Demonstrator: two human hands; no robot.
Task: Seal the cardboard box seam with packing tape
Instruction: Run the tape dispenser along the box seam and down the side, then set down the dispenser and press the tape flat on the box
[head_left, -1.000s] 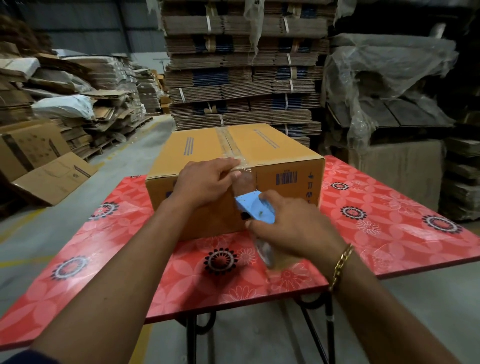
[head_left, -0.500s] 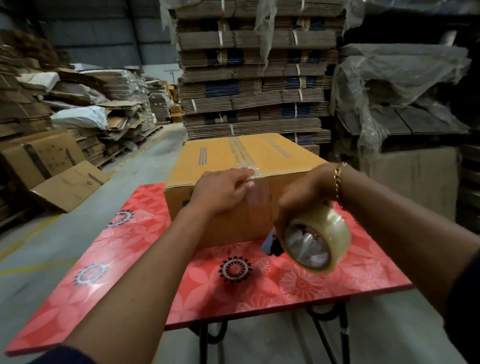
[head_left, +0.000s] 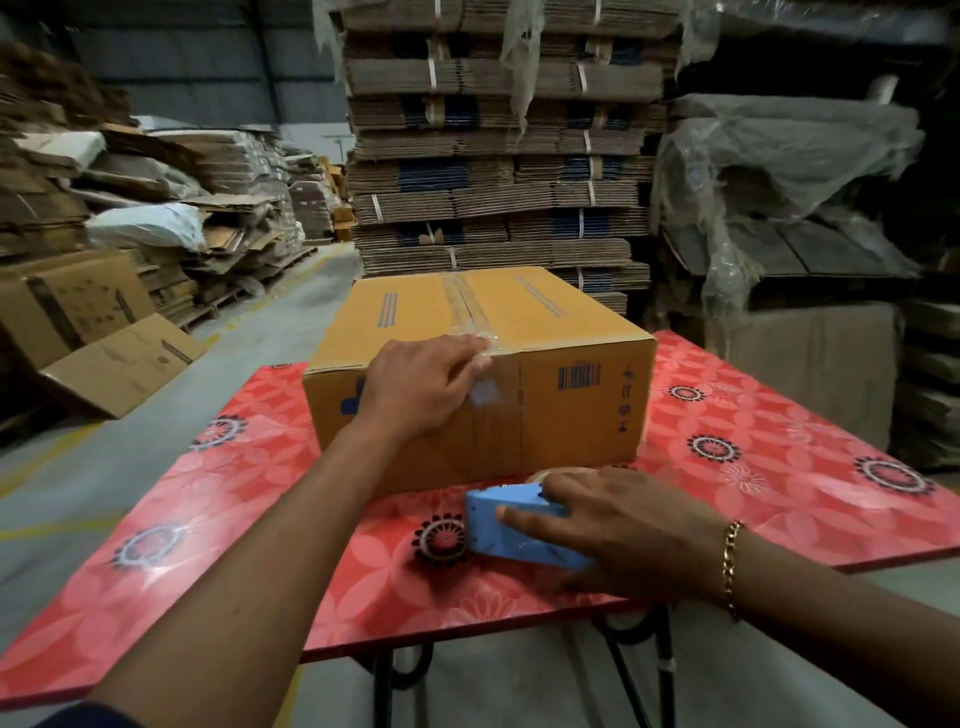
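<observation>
A closed brown cardboard box stands on the red flowered table. Clear tape runs along its top seam and down over the near edge onto the front face. My left hand lies flat on that near top edge, fingers pressing the tape end at the corner. My right hand rests on the table in front of the box, on top of a blue tape dispenser with the tape roll partly hidden under the palm.
Tall stacks of flattened cardboard rise right behind the table. Plastic-covered pallets stand to the right, loose cardboard piles and boxes to the left. A grey concrete aisle runs along the left side.
My right hand had the tape roll lifted beside the box; now it has come down and set the dispenser on the table. My left hand stays on the taped edge.
</observation>
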